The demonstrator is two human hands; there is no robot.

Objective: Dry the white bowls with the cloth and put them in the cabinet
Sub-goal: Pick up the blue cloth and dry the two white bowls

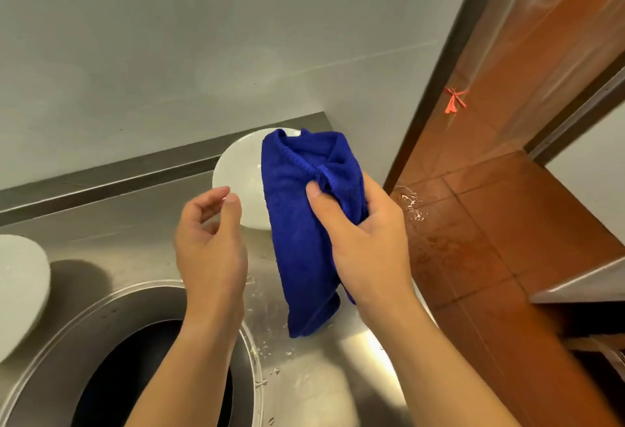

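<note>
Cloth [304,223], blue, no label, pinched in R hand [365,240] grip; L hand [209,244] spread, empty.

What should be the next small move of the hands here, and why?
Probably the empty left hand should take the round white bowl standing on the steel counter. The right hand already grips the blue towelling cloth, which hangs free, so the bowl only needs lifting to be wiped.

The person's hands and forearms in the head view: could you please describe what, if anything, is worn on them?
Nothing is worn. The left hand and right hand are bare, with no gloves, rings or watch visible. Both forearms are uncovered down to the frame's bottom edge, with no sleeve showing. Fingernails look short and unpainted.
</note>
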